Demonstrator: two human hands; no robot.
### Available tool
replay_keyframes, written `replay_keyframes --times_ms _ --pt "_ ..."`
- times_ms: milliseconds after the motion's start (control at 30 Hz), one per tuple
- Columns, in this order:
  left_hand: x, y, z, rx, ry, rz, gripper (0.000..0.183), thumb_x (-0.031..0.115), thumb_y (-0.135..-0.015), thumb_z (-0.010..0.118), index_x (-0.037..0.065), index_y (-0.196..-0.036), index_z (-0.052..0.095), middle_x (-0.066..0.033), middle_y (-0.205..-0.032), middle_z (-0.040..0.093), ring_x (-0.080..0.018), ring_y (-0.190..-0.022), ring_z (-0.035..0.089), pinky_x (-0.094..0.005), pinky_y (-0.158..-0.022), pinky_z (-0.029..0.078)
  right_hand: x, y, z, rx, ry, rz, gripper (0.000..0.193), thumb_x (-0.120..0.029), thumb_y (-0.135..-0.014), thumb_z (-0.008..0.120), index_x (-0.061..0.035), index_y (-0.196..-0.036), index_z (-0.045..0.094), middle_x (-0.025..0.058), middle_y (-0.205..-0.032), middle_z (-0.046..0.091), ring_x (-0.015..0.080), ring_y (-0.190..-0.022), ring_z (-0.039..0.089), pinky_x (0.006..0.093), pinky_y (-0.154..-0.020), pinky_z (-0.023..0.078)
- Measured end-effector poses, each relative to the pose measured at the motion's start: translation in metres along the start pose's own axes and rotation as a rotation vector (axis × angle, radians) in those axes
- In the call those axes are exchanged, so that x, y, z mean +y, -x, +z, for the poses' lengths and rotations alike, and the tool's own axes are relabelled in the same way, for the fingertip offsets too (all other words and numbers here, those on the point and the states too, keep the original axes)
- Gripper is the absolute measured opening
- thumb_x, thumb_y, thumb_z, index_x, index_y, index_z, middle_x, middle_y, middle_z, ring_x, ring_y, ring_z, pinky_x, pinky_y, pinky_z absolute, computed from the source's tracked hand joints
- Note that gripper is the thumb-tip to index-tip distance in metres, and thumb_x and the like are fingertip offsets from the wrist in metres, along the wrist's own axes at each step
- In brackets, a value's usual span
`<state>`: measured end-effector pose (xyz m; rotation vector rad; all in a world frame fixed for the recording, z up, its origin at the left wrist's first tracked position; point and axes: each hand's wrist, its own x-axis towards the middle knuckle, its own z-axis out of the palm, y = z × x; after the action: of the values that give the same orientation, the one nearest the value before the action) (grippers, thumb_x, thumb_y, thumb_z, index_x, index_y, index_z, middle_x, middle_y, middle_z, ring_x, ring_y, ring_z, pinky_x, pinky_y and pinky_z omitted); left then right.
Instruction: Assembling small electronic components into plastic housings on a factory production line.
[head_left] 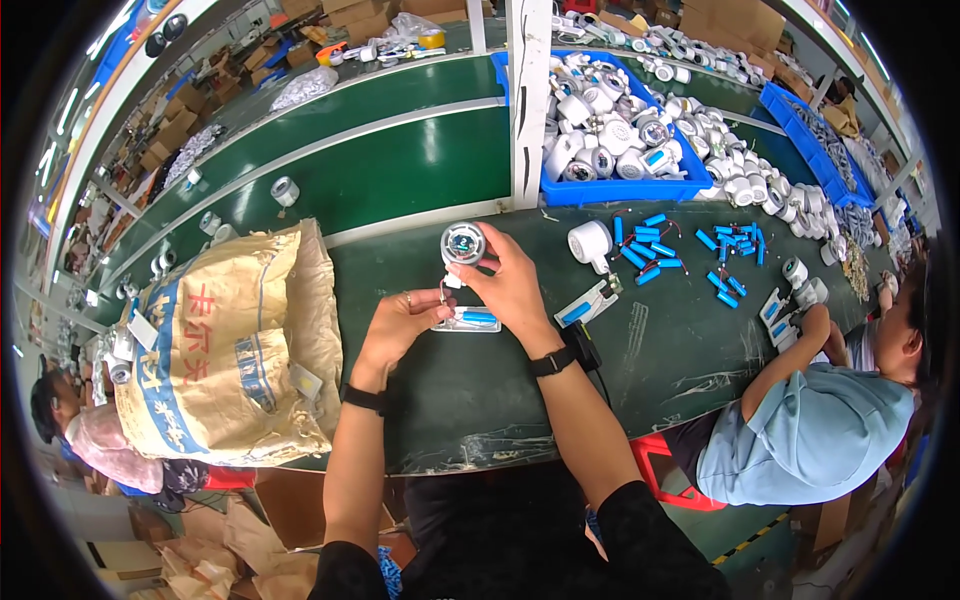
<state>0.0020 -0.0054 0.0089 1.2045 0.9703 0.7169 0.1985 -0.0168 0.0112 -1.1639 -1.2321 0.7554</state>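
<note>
My right hand (512, 285) grips the round white head of an opened handheld fan (462, 243), whose face shows a dark centre with a green spot. My left hand (395, 330) is pinched at a thin reddish wire (443, 292) just below the head. Beneath the fingers lies an open white handle shell (482, 327) with a blue battery cell in it; whether the left fingers touch the shell is hard to see. To the right, another opened fan (590, 305) rests on the table with a blue cell in its handle.
Loose blue battery cells (645, 243) lie right of my hands. A blue bin (625, 192) heaped with white fans stands behind. At left slumps a large tan sack (225, 350). A co-worker (810, 430) at the right handles similar parts. A white post (528, 110) rises at the table's back.
</note>
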Motion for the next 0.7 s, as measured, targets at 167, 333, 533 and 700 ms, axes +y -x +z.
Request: replay_keyframes --times_ms 167,333,533,700 --pt "0.003 0.000 -0.001 -0.051 0.077 -0.014 0.028 0.002 -0.092 0.071 -0.009 -0.117 0.066 -0.0172 -0.107 0.073 -0.0210 -0.099 0.071 -0.0313 -0.091 0.057 -0.003 -0.001 -0.001 0.016 -0.013 0.002 0.064 -0.009 -0.080 0.085 -0.0005 -0.136 0.055 0.0115 -0.125 0.064 0.0202 -0.113 0.065 0.0334 -0.095 0.056" --pt "-0.003 -0.003 0.001 0.003 0.072 0.007 0.027 0.005 -0.095 0.069 -0.009 -0.118 0.064 -0.0171 -0.106 0.073 -0.0200 -0.095 0.071 -0.0314 -0.090 0.056 -0.001 0.001 0.004 0.033 -0.032 -0.051 0.063 -0.009 -0.078 0.085 -0.0005 -0.133 0.057 0.0115 -0.124 0.065 0.0204 -0.111 0.066 0.0333 -0.094 0.057" --pt "-0.006 -0.006 -0.004 0.020 0.153 0.031 0.026 0.009 -0.099 0.064 -0.007 -0.119 0.063 -0.0153 -0.108 0.073 -0.0177 -0.098 0.069 -0.0308 -0.094 0.053 -0.011 0.007 0.012 0.095 0.047 -0.121 0.062 -0.009 -0.077 0.086 -0.0009 -0.132 0.057 0.0124 -0.122 0.065 0.0221 -0.108 0.068 0.0345 -0.094 0.058" --pt "-0.005 -0.006 -0.020 -0.168 0.183 0.015 0.026 0.015 -0.101 0.063 -0.005 -0.116 0.066 -0.0135 -0.108 0.073 -0.0197 -0.098 0.069 -0.0334 -0.094 0.053 -0.008 0.007 0.013 0.101 -0.002 -0.136 0.063 -0.009 -0.077 0.086 -0.0011 -0.132 0.056 0.0125 -0.121 0.065 0.0225 -0.107 0.068 0.0344 -0.091 0.058"
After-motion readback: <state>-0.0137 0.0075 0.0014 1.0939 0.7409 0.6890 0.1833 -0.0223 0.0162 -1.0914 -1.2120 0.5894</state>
